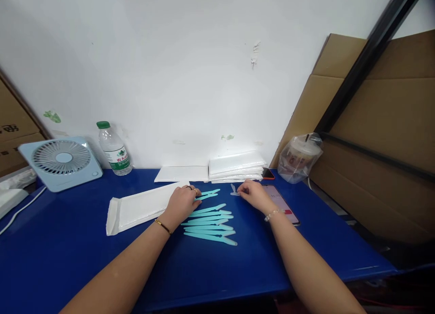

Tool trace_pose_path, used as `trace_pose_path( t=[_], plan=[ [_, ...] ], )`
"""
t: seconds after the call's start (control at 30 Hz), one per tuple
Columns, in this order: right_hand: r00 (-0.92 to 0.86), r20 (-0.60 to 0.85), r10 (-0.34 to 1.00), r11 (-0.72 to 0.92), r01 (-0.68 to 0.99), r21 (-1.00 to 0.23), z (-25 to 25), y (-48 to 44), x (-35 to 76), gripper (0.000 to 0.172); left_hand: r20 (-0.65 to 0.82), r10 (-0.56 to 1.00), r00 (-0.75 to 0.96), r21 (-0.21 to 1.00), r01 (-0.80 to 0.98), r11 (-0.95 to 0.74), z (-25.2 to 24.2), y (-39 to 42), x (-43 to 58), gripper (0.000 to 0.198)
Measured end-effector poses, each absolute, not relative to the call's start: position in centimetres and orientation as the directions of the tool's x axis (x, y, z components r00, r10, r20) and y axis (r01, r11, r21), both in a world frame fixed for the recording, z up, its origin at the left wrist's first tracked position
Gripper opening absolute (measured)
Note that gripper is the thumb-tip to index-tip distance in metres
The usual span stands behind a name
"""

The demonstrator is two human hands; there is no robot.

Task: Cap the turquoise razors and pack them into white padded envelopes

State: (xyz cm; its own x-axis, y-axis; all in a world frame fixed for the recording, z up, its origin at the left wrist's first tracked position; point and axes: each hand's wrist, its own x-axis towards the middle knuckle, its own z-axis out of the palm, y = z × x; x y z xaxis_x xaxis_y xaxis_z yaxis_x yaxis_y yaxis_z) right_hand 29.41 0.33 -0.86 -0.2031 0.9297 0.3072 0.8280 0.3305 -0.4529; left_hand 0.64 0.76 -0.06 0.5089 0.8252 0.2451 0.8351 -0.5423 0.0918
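Observation:
My left hand (182, 202) is closed on the handle ends of teal eyebrow razors (210, 193), whose tips point right over the blue table. My right hand (253, 195) pinches a small translucent plastic piece (234, 191) a short way to the right of those tips. Nearer to me, several more teal eyebrow razors (207, 222) lie in a loose row, handles to the left and narrow tips to the right. A white padded mailer (142, 206) lies left of my left hand, partly behind it.
White mailers (234, 165) are stacked by the wall, with another mailer (181, 173) beside them. A phone (281, 204) lies under my right wrist. A bagged drink cup (299, 159), water bottle (115, 151) and blue fan (61, 162) stand at the back. Cardboard (384, 137) leans at right.

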Motion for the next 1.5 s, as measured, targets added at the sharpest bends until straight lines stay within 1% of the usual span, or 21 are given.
trace_pose_path(
  t=[0.07, 0.17, 0.23, 0.33, 0.4, 0.47, 0.53, 0.67, 0.8, 0.97, 1.17, 1.27, 1.37, 1.43, 1.5],
  plan=[
    [-0.236, 0.279, 0.931, 0.338, 0.847, -0.41, -1.2, 0.3, 29.0, 0.009, 0.229, 0.824, 0.519, 0.076, 0.834, -0.546, -0.3, 0.8, 0.8, 0.017],
    [-0.263, 0.268, 0.927, 0.351, 0.862, -0.367, -1.6, 0.2, 28.1, 0.008, 0.217, 0.826, 0.521, 0.096, 0.83, -0.549, -0.5, 0.7, 1.1, 0.015],
    [-0.293, 0.264, 0.919, 0.381, 0.834, -0.4, -1.8, 0.1, 27.6, 0.011, 0.207, 0.833, 0.513, 0.13, 0.83, -0.543, -0.5, 0.5, 1.3, 0.014],
    [-0.341, 0.246, 0.907, 0.42, 0.759, -0.498, -2.0, 0.1, 27.2, 0.013, 0.178, 0.846, 0.503, 0.176, 0.829, -0.53, -0.4, 0.4, 1.5, 0.017],
    [-0.346, 0.236, 0.908, 0.419, 0.729, -0.542, -2.1, 0.1, 27.1, 0.013, 0.176, 0.854, 0.49, 0.189, 0.834, -0.518, -0.3, 0.4, 1.4, 0.015],
    [-0.335, 0.236, 0.912, 0.41, 0.72, -0.561, -2.2, 0.2, 26.9, 0.013, 0.198, 0.862, 0.467, 0.189, 0.845, -0.501, -0.3, 0.4, 1.4, 0.012],
    [-0.329, 0.247, 0.911, 0.411, 0.718, -0.562, -2.3, 0.3, 26.9, 0.012, 0.206, 0.868, 0.452, 0.193, 0.851, -0.488, -0.4, 0.4, 1.3, 0.015],
    [-0.345, 0.249, 0.905, 0.425, 0.713, -0.557, -2.3, 0.3, 26.8, 0.01, 0.173, 0.872, 0.458, 0.221, 0.845, -0.488, -0.6, 0.5, 1.3, 0.012],
    [-0.335, 0.234, 0.913, 0.408, 0.718, -0.564, -2.4, 0.2, 26.8, 0.011, 0.171, 0.879, 0.444, 0.256, 0.842, -0.475, -0.8, 0.6, 1.4, 0.012],
    [-0.338, 0.231, 0.912, 0.409, 0.713, -0.57, -2.4, 0.2, 26.6, 0.011, 0.171, 0.877, 0.449, 0.25, 0.841, -0.479, -0.6, 0.5, 1.6, 0.012],
    [-0.357, 0.271, 0.894, 0.448, 0.684, -0.576, -2.4, 0.1, 25.5, 0.01, 0.172, 0.875, 0.452, 0.252, 0.839, -0.482, -0.5, 0.4, 1.7, 0.01],
    [-0.396, 0.262, 0.88, 0.47, 0.654, -0.592, -2.3, -0.3, 24.8, 0.01, 0.16, 0.866, 0.473, 0.287, 0.817, -0.5, -0.4, 0.0, 2.0, 0.011],
    [-0.454, 0.234, 0.86, 0.495, 0.629, -0.599, -1.8, -0.5, 25.0, 0.011, 0.107, 0.853, 0.511, 0.315, 0.796, -0.516, -0.2, -0.4, 2.3, 0.015],
    [-0.415, 0.27, 0.869, 0.491, 0.652, -0.578, -1.6, -0.2, 26.0, 0.012, 0.113, 0.842, 0.527, 0.309, 0.787, -0.534, -0.1, -0.4, 2.3, 0.018],
    [-0.285, 0.352, 0.891, 0.441, 0.722, -0.533, -1.7, 0.5, 27.3, 0.016, 0.181, 0.838, 0.515, 0.268, 0.794, -0.546, -0.2, 0.0, 2.2, 0.02]
  ],
)
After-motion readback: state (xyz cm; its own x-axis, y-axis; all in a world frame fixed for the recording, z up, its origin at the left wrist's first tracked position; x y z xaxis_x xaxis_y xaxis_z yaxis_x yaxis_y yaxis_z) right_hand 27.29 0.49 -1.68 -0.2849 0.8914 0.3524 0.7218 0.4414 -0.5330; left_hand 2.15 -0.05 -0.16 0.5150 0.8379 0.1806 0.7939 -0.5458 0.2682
